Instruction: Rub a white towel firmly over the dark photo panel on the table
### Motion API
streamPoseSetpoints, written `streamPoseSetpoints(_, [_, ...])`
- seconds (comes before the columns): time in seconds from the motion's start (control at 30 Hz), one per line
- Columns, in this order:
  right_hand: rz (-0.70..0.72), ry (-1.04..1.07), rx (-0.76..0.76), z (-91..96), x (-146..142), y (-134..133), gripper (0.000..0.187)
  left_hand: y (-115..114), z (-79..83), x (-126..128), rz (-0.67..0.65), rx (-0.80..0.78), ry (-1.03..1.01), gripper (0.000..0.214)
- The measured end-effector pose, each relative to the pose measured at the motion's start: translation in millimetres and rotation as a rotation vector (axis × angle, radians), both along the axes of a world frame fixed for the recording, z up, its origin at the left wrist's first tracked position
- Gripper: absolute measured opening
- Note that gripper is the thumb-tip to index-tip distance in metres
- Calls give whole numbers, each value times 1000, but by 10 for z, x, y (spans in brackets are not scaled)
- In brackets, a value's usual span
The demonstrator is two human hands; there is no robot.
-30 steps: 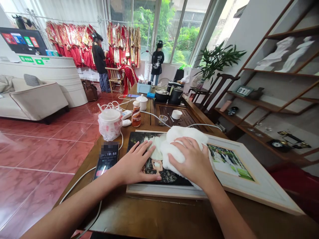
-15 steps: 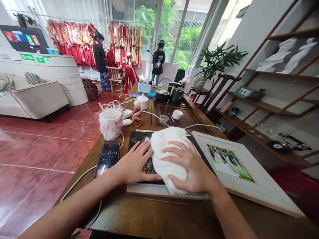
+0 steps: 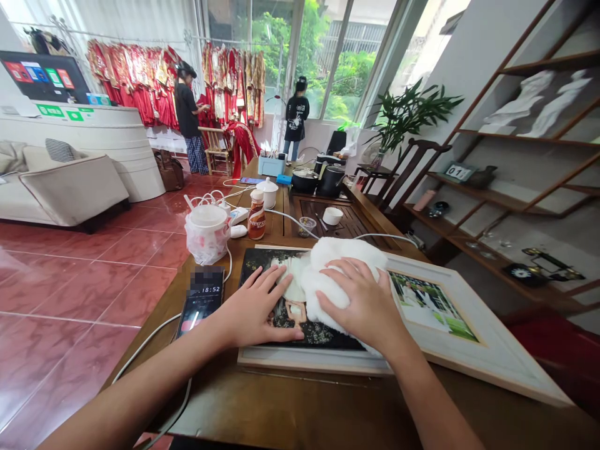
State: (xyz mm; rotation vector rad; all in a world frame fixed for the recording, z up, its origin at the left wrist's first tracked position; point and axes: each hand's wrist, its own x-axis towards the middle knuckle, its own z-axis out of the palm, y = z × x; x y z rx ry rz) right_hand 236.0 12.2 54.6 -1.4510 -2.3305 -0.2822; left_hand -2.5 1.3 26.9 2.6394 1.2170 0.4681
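Observation:
My left hand (image 3: 255, 306) lies flat with its fingers spread on the left part of a dark photo panel (image 3: 321, 336), steadying against its surface. Under my right hand (image 3: 365, 303) is a fluffy white cloth (image 3: 344, 249), bunched up and gripped by curved fingers against the panel's right side. A figure in pale clothes shows on the panel between both hands; the rest of the picture is covered. Beneath the panel, a light-coloured frame (image 3: 309, 361) juts out toward me. Another white picture frame (image 3: 492, 356), holding a photo of people on grass, lies to the right.
On the wooden table (image 3: 281, 406), a phone (image 3: 201, 303) with a cable lies left of my hand. Beyond are a bagged white tub (image 3: 207, 234), a Nescafe bottle (image 3: 256, 215), a lidded white cup (image 3: 268, 192) and a small bowl (image 3: 332, 215). Two people stand far back.
My right hand has slid the white cloth to the right across the panel, uncovering the pale figure in its middle. My left hand stays in place.

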Motion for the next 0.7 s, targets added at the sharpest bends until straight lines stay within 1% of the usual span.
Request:
streamPoseSetpoints(0.1, [-122,-5,65,-43,12,19,34,-4,15,2,1,-8,11,99])
streamPoseSetpoints(0.2, [-124,-24,85,-64,25,34,35,-4,14,2,3,-7,29,100])
streamPoseSetpoints(0.3, [-21,-34,53,-49,48,44,34,-3,-3,3,8,-3,22,100])
streamPoseSetpoints(0.5, [363,-13,-109,52,93,4,36,1,-3,7,-1,4,16,99])
streamPoseSetpoints(0.57, [461,-2,-155,81,86,-21,38,2,5,5,-11,17,17,95])
streamPoseSetpoints(0.63, [495,12,-175,93,70,-39,37,3,9,2,-17,27,17,91])
streamPoseSetpoints(0.7, [457,28,-164,89,54,-43,35,2,8,1,-16,24,16,92])
